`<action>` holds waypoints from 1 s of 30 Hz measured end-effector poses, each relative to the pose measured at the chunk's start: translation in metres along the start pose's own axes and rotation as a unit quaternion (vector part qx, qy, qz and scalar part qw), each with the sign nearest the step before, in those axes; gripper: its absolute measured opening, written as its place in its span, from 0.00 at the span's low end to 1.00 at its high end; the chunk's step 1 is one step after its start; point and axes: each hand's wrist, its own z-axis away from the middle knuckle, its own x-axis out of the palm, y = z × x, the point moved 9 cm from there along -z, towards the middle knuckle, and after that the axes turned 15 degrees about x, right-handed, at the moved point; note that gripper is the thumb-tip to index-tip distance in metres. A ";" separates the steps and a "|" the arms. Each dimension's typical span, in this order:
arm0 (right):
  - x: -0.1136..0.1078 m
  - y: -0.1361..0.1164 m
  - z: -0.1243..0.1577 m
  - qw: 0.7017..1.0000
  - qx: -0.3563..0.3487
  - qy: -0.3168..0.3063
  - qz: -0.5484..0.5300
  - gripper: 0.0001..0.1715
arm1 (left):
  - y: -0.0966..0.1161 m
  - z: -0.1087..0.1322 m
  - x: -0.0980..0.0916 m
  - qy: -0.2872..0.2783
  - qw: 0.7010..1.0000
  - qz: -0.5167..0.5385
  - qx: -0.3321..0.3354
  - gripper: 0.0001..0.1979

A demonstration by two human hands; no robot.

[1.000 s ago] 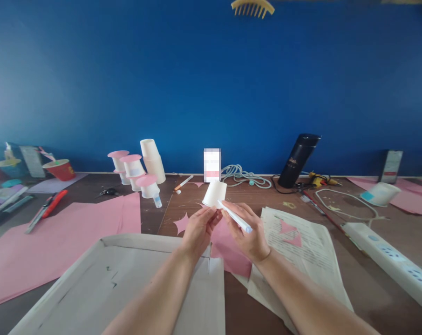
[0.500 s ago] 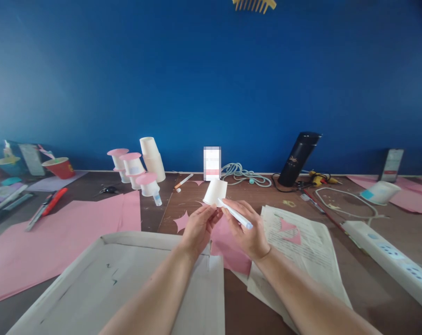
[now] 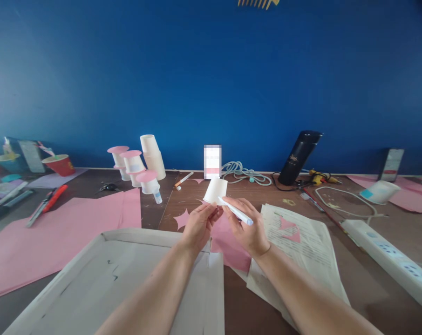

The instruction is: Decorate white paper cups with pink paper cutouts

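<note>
My left hand (image 3: 202, 224) is closed on the rim of a white paper cup (image 3: 216, 190), which is tilted with its narrow end up. In my right hand (image 3: 248, 228) is a white marker pen (image 3: 238, 212), its tip at the cup's side near the rim. Whether the tip touches the cup I cannot tell. Below the hands lies pink paper (image 3: 228, 244). A pink paper offcut (image 3: 182, 218) with curved edges rests left of my left hand.
A white box lid (image 3: 81, 284) lies in front, left. Behind stand paper cups with pink discs (image 3: 147, 181), stacked cups (image 3: 154, 160) and a phone (image 3: 212, 161). Right are a printed sheet (image 3: 302, 251), a black flask (image 3: 298, 158) and a power strip (image 3: 389, 260). A red cutter (image 3: 48, 204) lies far left.
The view has shifted very slightly. Both hands, the cup and the marker pen keep nearly the same position, with the pen tip still at the cup's side.
</note>
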 end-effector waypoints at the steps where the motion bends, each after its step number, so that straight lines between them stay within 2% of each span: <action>1: 0.000 0.000 0.000 1.000 0.001 -0.001 0.001 0.16 | 0.000 0.000 0.000 0.001 1.000 0.000 0.001 0.06; 30: 0.002 -0.003 0.000 1.000 -0.001 0.002 0.019 0.13 | 0.001 0.001 -0.001 0.006 1.000 0.000 0.003 0.06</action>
